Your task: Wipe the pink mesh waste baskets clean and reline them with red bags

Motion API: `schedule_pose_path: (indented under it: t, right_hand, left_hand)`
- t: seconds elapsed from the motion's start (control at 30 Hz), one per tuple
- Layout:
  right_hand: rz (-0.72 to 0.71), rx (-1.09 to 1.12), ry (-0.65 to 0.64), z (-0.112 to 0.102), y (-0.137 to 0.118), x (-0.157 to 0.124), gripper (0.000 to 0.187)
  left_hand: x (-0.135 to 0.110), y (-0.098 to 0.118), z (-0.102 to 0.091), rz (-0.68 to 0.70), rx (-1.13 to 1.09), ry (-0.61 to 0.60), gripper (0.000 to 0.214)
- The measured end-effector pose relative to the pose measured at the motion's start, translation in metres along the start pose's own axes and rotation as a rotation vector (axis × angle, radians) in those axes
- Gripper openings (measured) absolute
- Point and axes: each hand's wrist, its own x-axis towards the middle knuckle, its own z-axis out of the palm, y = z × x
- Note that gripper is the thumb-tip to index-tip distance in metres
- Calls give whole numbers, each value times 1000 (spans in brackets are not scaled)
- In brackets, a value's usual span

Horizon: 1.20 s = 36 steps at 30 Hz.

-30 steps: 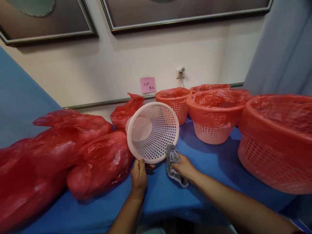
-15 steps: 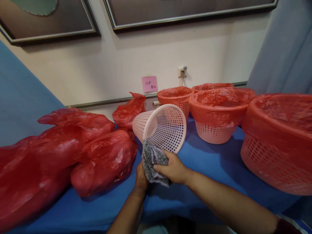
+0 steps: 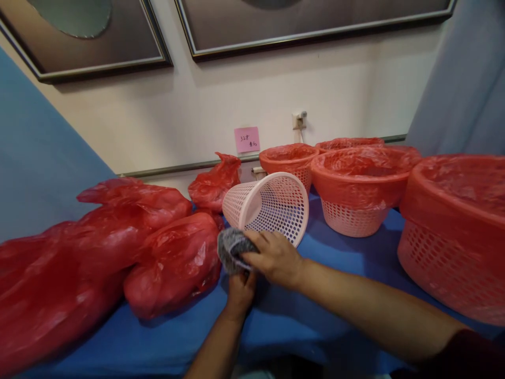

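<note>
A pink perforated plastic basket (image 3: 272,205) lies on its side above the blue table, its open mouth turned right. My right hand (image 3: 274,258) is closed on a grey cloth (image 3: 231,248) and presses it against the basket's lower outer wall. My left hand (image 3: 240,292) sits just beneath, mostly hidden under the right hand and cloth; it seems to hold the basket from below, but its fingers are out of sight.
Crumpled red plastic bags (image 3: 118,237) pile along the left of the blue table (image 3: 284,321). Several pink baskets lined with red bags (image 3: 357,189) stand at the right, the nearest one (image 3: 457,226) large. A wall with a pink note (image 3: 247,139) is behind.
The basket turned from facing me to lying sideways. My right hand brought the cloth from the table up onto the basket's outer wall and slid it left, covering my left hand.
</note>
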Motion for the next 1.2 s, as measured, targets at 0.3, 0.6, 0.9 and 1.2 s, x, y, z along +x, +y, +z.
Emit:
schedule_pose_path:
  t: [0.3,0.6,0.9,1.2]
  right_hand:
    - [38,-54,-111,-38,23,57,28]
    - [424,-47,-20,-43,55,76,35]
    - [140,-44,-1,-29,43,65,37]
    - [932,66,-3,-19,139,50,55]
  left_hand:
    - [0,12,-5,14,-32,-46,35]
    - [0,19,-4,-5,3,-71,31]
    - [1,15,-6,-38,-35,-75,38]
    - [1,20,-7,-79,-61,-35,38]
